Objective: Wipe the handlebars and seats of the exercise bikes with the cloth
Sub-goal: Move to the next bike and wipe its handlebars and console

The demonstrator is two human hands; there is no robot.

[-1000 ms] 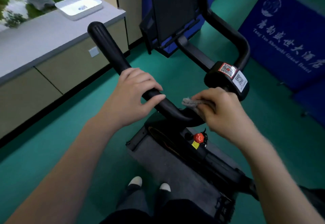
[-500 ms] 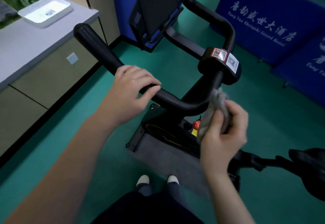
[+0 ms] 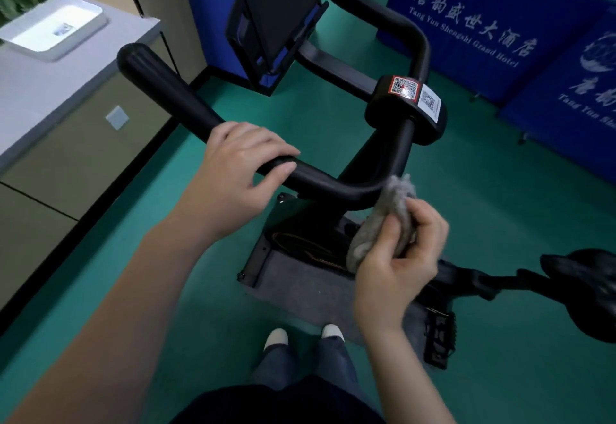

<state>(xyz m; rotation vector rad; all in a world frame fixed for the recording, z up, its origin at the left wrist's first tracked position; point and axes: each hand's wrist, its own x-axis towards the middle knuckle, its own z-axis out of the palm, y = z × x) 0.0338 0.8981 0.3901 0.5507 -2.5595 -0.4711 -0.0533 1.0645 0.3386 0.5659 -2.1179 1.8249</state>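
The exercise bike's black handlebar curves from upper left down to its central clamp, which carries QR stickers. My left hand is wrapped around the left bar near its bend. My right hand grips a crumpled grey cloth, whose top edge touches the bend of the bar just right of centre. The black seat shows at the right edge, apart from both hands.
A grey counter with a white tray stands to the left. Blue banners line the back right wall. The bike's console, grey base and a pedal sit on the green floor. My shoes stand by the base.
My right hand with the cloth came off the top of the bar's bend and dropped lower, turning palm toward me. The left hand kept its grip. The view shifted right, revealing the seat.
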